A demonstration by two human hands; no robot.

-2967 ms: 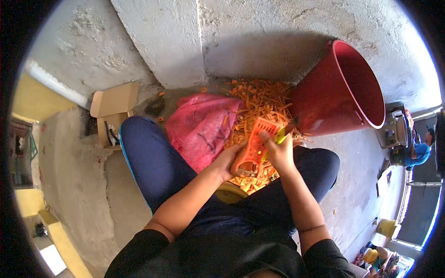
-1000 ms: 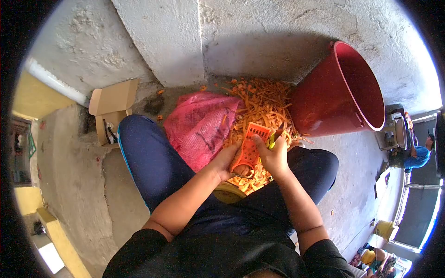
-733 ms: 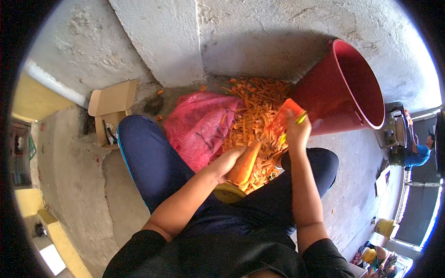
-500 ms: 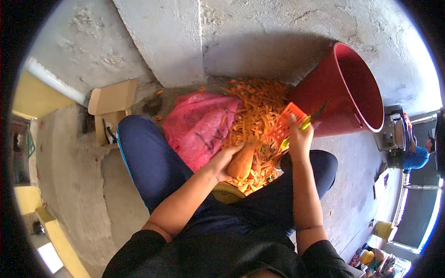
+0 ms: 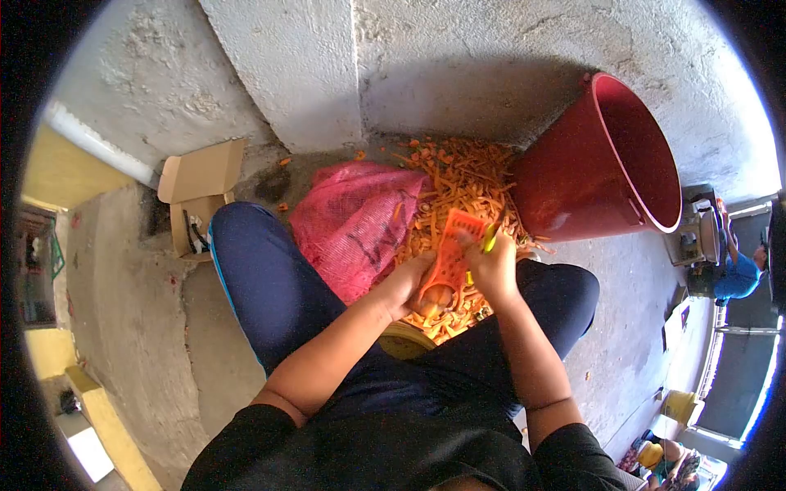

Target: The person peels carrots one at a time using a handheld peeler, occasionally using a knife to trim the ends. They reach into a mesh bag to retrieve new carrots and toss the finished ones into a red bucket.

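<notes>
My left hand [image 5: 407, 286] is wrapped round a thick orange carrot [image 5: 434, 301], with its blunt end toward me. Over the carrot lies an orange perforated tool [image 5: 458, 245], gripped by my right hand [image 5: 491, 266]. A yellow handle [image 5: 490, 237] with a dark blade also sticks out of my right fist. Below and beyond both hands is a heap of orange peelings [image 5: 467, 184], and the rim of a yellow container [image 5: 401, 340] shows between my legs. Beside the heap lies a pink mesh sack [image 5: 348, 221] with dark writing on it.
A large red bin [image 5: 573, 172] tilts at the right of the heap, by the wall. An open cardboard box [image 5: 201, 176] stands at the left. At the far right are a person in blue [image 5: 737, 274] and, lower down, another person [image 5: 671, 462].
My right hand has moved left and down, bringing the orange tool from beside the carrot onto it. My left hand still holds the carrot in nearly the same place.
</notes>
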